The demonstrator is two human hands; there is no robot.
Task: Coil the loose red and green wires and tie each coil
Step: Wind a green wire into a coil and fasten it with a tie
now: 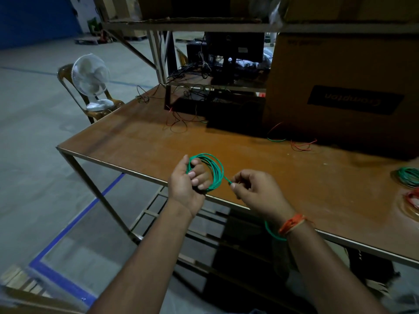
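Note:
A green wire coil (215, 168) of several loops is held over the front edge of the brown table (140, 141). My left hand (188, 182) grips the coil's left side, fingers curled through the loops. My right hand (256, 189) pinches the green wire's free end just right of the coil. A stretch of green wire (273, 233) curves under my right wrist. Another green coil (409, 176) and a red coil (413, 198) lie at the table's right edge.
Loose red and green wire pieces (299, 145) lie by a large cardboard box (340, 91). Tangled wires (179, 123) and a black box (233, 114) sit at the back. A white fan (90, 78) stands on a chair to the left. Shelving looms overhead.

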